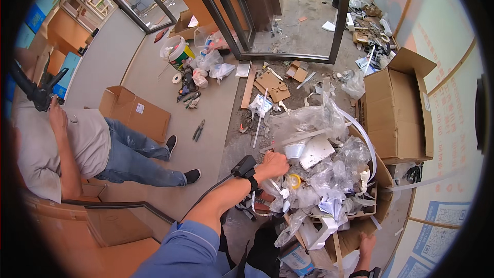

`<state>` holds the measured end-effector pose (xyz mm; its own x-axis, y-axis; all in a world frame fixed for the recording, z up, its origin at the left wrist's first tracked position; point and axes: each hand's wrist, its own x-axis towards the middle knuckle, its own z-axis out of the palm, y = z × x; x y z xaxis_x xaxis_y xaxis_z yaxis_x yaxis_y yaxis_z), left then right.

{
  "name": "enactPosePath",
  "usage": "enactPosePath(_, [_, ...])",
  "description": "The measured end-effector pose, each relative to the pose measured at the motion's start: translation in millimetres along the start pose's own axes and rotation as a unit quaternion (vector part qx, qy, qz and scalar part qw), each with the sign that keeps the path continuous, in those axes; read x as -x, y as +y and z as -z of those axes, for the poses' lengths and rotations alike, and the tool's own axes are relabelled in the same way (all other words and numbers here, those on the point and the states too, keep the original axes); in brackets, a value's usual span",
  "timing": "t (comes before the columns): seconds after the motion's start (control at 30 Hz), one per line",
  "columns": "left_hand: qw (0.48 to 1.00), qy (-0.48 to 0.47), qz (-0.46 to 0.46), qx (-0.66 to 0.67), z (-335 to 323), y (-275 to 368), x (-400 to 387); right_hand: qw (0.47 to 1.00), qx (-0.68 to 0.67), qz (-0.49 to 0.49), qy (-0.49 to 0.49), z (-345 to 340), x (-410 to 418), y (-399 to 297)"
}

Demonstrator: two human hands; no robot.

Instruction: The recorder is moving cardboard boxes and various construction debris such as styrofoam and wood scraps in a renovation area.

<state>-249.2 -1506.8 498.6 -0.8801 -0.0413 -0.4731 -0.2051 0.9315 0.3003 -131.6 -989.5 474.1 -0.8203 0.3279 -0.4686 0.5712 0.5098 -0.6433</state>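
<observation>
A large cardboard box [382, 197] heaped with rubbish stands before me. Clear plastic film [328, 177], a white foam block [320, 231], a dusty white board [316, 151] and a yellow tape ring [295, 181] lie in the heap. My left hand [273, 165] is curled at the heap's left side, close to a pale plastic strip [293, 141]; whatever is under its fingers is hidden. Low on the right, my right hand [366, 244] grips the edge of the box's flap, its fingertips partly hidden.
A person [69, 143] stands at left holding a black device. An open cardboard box [397, 112] stands at right. Pliers [198, 130], a bucket [175, 52], plastic bags [210, 61] and scraps lie about the floor. A glass door [297, 19] stands ahead.
</observation>
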Motion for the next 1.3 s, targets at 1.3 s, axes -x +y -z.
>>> enactPosePath(1.3, [0.984,0.099,0.138,0.048,256,-79,223,0.984,0.022,0.127,-0.12,19,102,-297])
